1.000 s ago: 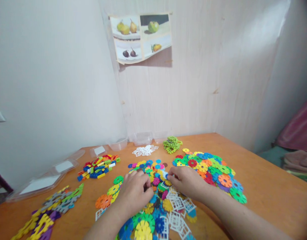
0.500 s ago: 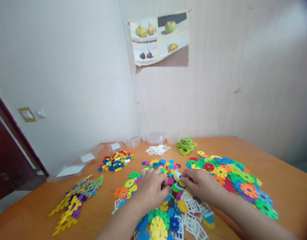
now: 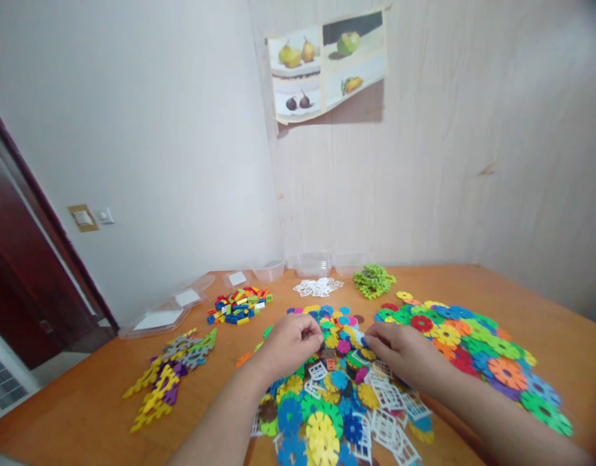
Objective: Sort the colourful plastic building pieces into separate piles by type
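Note:
A mixed heap of plastic snowflake discs [image 3: 321, 438] and white lattice window pieces [image 3: 386, 425] lies in front of me. Above the heap's left side is my left hand [image 3: 292, 344], thumb and index finger pinched together; whatever is between the tips is too small to make out. On the opposite side, my right hand [image 3: 400, 349] rests low over the discs with its fingers closed, the tips near a small blue disc and a pale piece. What the right fingertips hold is hidden.
To the right spreads a pile of large discs [image 3: 506, 372]. Farther back lie green pieces [image 3: 374, 281], white lattice pieces [image 3: 318, 286] and small bricks [image 3: 239, 305]. Yellow, purple and grey interlocking pieces [image 3: 167, 382] lie left. Clear tubs [image 3: 313, 264] and lids [image 3: 156, 318] line the table's back and left edge.
The view has turned slightly left, so the scene sits farther right. My left hand has drawn back a little from the heap's middle, uncovering white lattice pieces. My right hand stays nearly in place.

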Available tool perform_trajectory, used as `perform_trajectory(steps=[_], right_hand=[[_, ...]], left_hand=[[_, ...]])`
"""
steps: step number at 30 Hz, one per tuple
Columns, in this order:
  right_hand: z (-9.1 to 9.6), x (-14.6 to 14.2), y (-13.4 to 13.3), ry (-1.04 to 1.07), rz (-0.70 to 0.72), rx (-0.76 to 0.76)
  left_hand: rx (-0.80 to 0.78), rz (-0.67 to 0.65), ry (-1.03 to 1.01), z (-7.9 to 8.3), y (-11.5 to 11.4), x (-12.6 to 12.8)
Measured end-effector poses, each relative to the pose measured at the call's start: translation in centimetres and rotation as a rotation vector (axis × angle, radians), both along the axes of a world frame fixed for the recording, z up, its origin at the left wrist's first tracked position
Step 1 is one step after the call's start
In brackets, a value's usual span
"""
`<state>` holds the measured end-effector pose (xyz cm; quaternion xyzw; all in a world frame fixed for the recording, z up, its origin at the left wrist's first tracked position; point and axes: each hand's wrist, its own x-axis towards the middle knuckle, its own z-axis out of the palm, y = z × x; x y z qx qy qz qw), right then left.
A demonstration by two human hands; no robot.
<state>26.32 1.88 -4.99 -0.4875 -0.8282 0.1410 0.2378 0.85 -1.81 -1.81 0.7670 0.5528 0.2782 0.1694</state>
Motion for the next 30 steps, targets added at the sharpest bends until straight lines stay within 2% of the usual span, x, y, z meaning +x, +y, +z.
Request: perform_trajectory(steps=[3, 7, 11, 24, 27, 30], right_hand=[[-0.3, -0.4, 0.0, 0.013, -0.021, 0.015], [-0.9, -0.8, 0.2, 0.046, -0.033, 0.044], [-1.2, -1.1, 0.2, 0.063, -0.029, 0.049], [-1.4, -0.8, 0.3, 0.101, 0.004, 0.001], [-1.5, -0.7, 0.5, 0.137, 0.016, 0.008], [-1.5, -0.6, 0.7, 0.169, 0.004, 0.023]], left_hand=[[0.006, -0.074, 0.089, 0.0, -0.6, 0.9], [0.059, -0.061, 0.239, -0.3, -1.0, 2.0], [0.037, -0.046, 0.288, -0.5, -1.0, 2.2], [0.028, -0.067, 0.31, -0.6, -1.0, 2.1], [0.029, -0.073, 0.241, -0.6, -0.8, 1.8], [0.016, -0.033, 0.075, -0.7, -0.2, 0.8]])
